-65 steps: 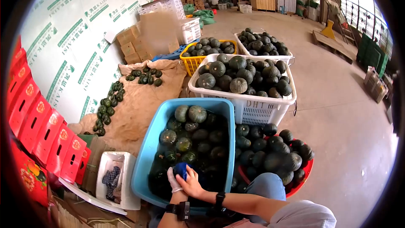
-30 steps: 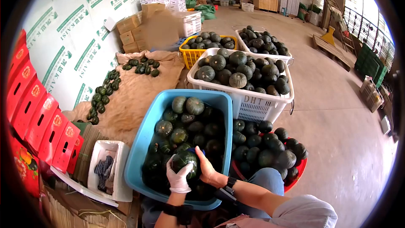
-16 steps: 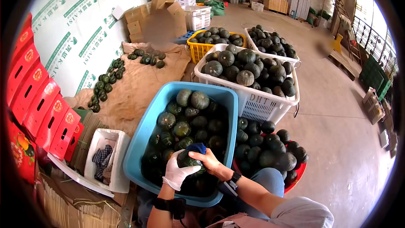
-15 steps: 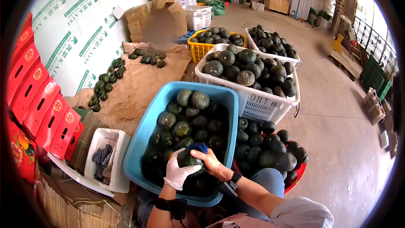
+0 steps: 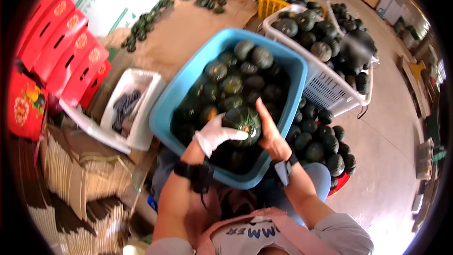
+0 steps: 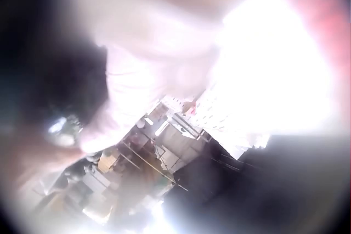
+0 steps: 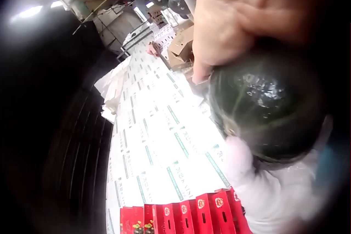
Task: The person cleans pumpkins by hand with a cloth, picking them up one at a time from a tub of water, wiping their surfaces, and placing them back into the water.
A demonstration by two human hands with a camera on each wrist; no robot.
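Observation:
A dark green pumpkin (image 5: 246, 117), wet and faintly striped, is held over the near part of a blue tub (image 5: 163, 118). My left hand (image 5: 216, 135) in a white glove grips it from the left, thumb lying across the side near me. Against its right side rests my bare right hand (image 5: 271, 134), the visible digit pointing straight up; the other fingers are hidden. In the right wrist view, the gloved hand (image 7: 269, 193) reaches round the pumpkin (image 7: 269, 102). Glare washes out the glove (image 6: 142, 80) in the left wrist view. Several more pumpkins (image 5: 232, 85) lie in the tub.
A white crate (image 5: 325, 85) and a yellow basket (image 5: 270, 5) of pumpkins stand behind right. Piled pumpkins (image 5: 316, 151) lie right of the tub. A foam box (image 5: 109, 118) with cloth, red cartons (image 5: 71, 56) and folded cardboard (image 5: 71, 174) are at left.
The head view has tilted down and turned. The right thumb has come off the pumpkin's top, and the blue cloth under that hand no longer shows. The left hand keeps its grip.

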